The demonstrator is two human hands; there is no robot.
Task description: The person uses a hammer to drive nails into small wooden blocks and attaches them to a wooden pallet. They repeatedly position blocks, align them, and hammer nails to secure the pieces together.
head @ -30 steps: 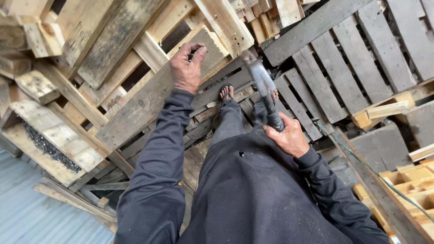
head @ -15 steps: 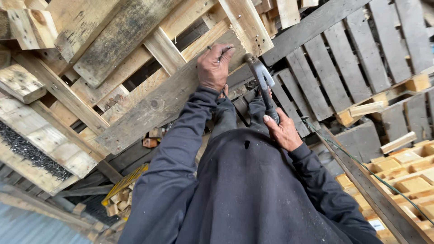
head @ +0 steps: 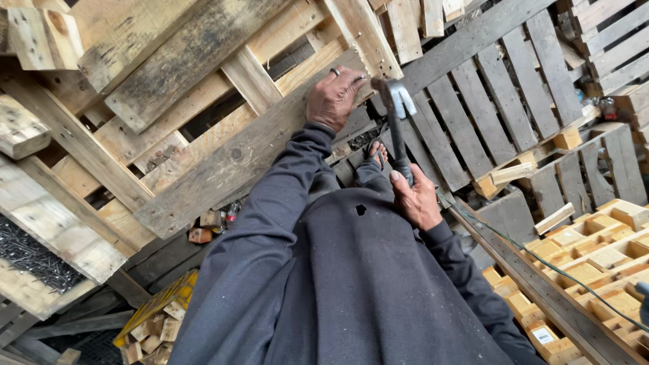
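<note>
Since the frame half a second back, both hands had shifted: the left hand had closed in on the hammer head, and the claw hammer stood more upright, its head raised level with that hand. Left hand was pressed knuckles-up against the edge of a weathered pallet board, fingers curled on the wood, a ring showing; whether it pinched a nail could not be told. Right hand was wrapped shut around the hammer's dark grip, low on the handle. Hammer's long axis ran nearly vertical in view, from the right hand up to the metal head, which sat just beside the left hand's fingertips, on their right. Board's long axis ran diagonally, lower left to upper right, ending near the left hand. Left hand was therefore on the board; the right stood apart from it, reaching it only through the tool. Stacked pallets lay behind, small wooden blocks lower left, a sandalled foot below.
</note>
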